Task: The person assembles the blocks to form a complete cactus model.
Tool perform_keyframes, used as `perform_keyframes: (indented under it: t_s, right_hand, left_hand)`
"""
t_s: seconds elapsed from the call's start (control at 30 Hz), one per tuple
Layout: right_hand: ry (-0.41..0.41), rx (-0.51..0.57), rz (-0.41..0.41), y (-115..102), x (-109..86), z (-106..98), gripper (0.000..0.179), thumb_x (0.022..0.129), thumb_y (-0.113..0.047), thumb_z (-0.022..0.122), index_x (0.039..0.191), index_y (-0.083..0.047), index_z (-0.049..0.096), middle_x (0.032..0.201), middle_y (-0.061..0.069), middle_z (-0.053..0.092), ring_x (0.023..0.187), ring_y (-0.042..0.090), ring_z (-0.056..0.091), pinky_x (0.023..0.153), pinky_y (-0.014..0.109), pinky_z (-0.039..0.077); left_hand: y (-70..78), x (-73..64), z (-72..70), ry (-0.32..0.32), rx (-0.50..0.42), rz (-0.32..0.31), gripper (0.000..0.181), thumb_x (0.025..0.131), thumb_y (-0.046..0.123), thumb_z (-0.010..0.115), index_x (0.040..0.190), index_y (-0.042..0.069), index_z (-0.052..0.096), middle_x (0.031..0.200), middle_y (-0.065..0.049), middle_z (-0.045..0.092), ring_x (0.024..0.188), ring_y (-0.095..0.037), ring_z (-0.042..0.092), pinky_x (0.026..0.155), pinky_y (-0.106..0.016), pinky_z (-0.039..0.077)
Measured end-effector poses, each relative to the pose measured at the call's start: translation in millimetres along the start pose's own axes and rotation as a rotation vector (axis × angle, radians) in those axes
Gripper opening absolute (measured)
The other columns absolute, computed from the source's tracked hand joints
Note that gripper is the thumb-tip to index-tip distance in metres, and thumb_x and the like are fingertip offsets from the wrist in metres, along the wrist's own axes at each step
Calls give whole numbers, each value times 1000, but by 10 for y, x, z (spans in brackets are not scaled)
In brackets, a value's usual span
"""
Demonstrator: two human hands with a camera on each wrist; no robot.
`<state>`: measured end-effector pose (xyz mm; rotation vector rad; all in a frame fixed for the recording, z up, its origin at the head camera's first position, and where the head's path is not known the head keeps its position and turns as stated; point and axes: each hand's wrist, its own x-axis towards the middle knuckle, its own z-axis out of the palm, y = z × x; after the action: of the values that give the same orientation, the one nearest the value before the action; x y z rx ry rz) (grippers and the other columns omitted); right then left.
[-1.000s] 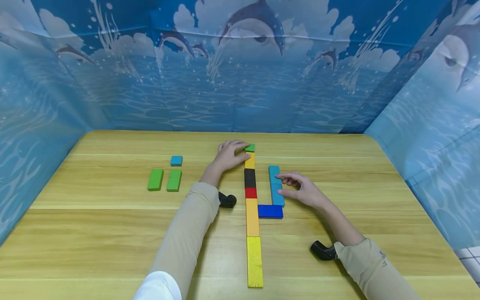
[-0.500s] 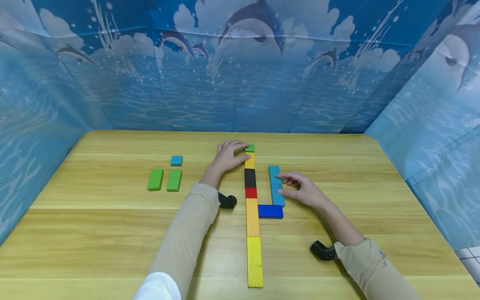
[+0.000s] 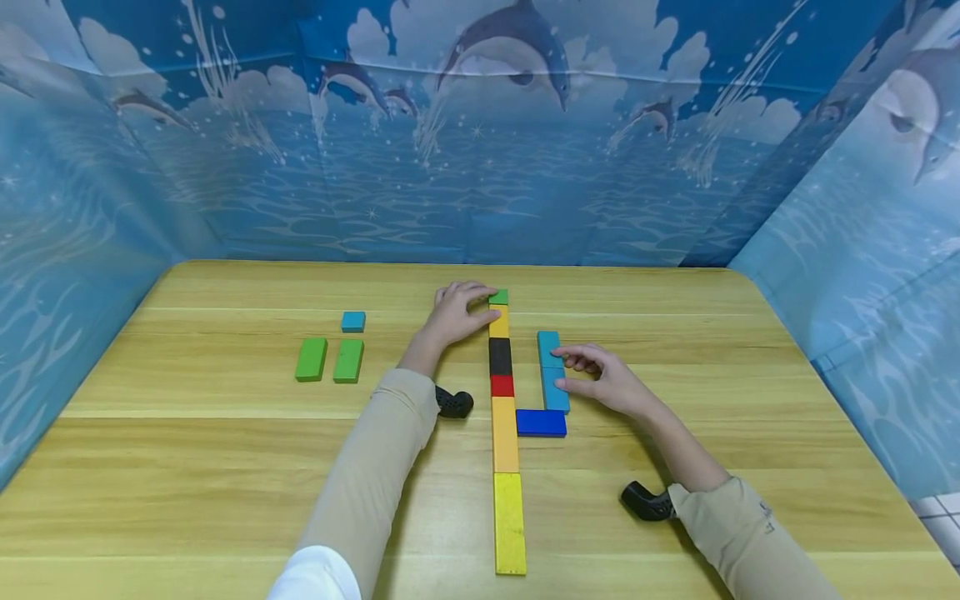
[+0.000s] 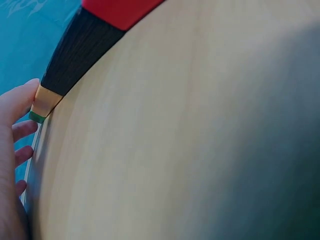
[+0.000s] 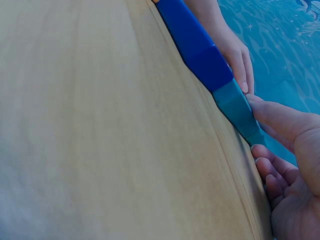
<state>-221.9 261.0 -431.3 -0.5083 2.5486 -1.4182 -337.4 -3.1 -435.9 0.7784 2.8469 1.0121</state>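
Note:
A straight column of blocks runs away from me: yellow [image 3: 510, 523], light orange [image 3: 506, 435], red [image 3: 502, 386], black [image 3: 499, 357], a small yellow-orange block [image 3: 500, 327] and a small green block [image 3: 502, 297]. At its far end my left hand [image 3: 452, 314] touches the green block with the index finger and the yellow-orange one with the thumb. Beside the column lies a dark blue block [image 3: 542, 423], with two light blue blocks [image 3: 547, 343] end to end beyond it. My right hand [image 3: 611, 381] touches these light blue blocks along their right side, thumb on the nearer one [image 5: 235, 102].
To the left lie two green blocks [image 3: 311, 360] and a small blue block [image 3: 353, 322] on the wooden table [image 3: 187, 492]. Black curved devices [image 3: 647, 502] stick out from both sleeve cuffs. A dolphin-printed blue curtain [image 3: 480, 200] borders the table's back and sides.
The small green block at the column's far end has shifted very slightly left and toward me under the left fingers. My right hand looks still.

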Motion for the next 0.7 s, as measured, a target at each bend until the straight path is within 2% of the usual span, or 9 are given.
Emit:
perform_keyframes:
  t_s: [0.33, 0.5, 0.7]
  right_hand:
    - [-3, 3, -10, 10, 1, 2, 43, 84, -17, 67, 123, -7, 55, 103, 11, 52, 91, 24, 43, 74, 26, 38]
    - [-2, 1, -11, 11, -1, 3, 43, 84, -17, 67, 123, -6, 55, 103, 11, 52, 91, 24, 43, 74, 26, 38]
    - [-2, 1, -11, 16, 1, 3, 43, 84, -18, 67, 123, -7, 55, 103, 11, 52, 92, 24, 43, 74, 26, 38]
  left_hand:
    - [-12, 2, 17, 13, 9, -3, 50, 87, 43, 57, 132, 22, 50, 136, -3, 46, 129, -24, 31, 105, -45, 16]
    - [-16, 6, 24, -4, 34, 15, 51, 89, 44, 54, 136, 26, 46, 137, -2, 43, 128, -23, 31, 103, -44, 18]
    - [-21, 8, 32, -14, 66, 22, 44, 91, 44, 51, 132, 28, 50, 134, 0, 45, 125, -22, 33, 100, -42, 21]
